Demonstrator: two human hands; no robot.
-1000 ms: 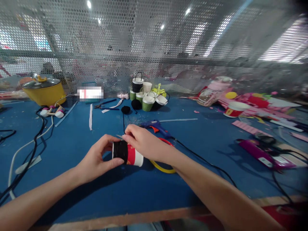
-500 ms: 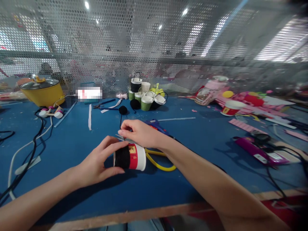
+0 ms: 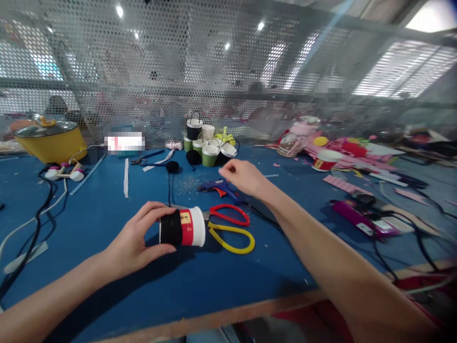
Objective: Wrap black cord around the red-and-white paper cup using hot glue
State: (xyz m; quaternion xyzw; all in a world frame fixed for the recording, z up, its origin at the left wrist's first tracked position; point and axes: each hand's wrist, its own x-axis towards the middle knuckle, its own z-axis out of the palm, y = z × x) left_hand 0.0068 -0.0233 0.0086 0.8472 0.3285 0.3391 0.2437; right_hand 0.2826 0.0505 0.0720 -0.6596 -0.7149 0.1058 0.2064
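Note:
My left hand (image 3: 137,238) grips a paper cup (image 3: 193,227) lying on its side, its mouth toward the right. Black yarn (image 3: 172,227) is wound round the lower part of the cup; a red printed band and white rim stay bare. From the cup a strand runs up to a small black yarn ball (image 3: 172,166). My right hand (image 3: 246,177) is raised above the table with its fingers curled together; anything inside them is hidden. Beneath and left of it lies a blue glue gun (image 3: 224,186). Scissors (image 3: 232,238) with red and yellow handles lie beside the cup's mouth.
Several small yarn-wrapped cups (image 3: 210,155) stand at the back. A yellow pot (image 3: 53,143) and cables are at the left. On the right are a purple box (image 3: 362,218), another red-and-white cup (image 3: 326,160) and pink scraps. A perforated metal screen (image 3: 160,71) rises behind.
My right hand has left the strand at the cup and moved up and right, uncovering the scissors. My left hand still holds the cup. The view has shifted slightly to the right.

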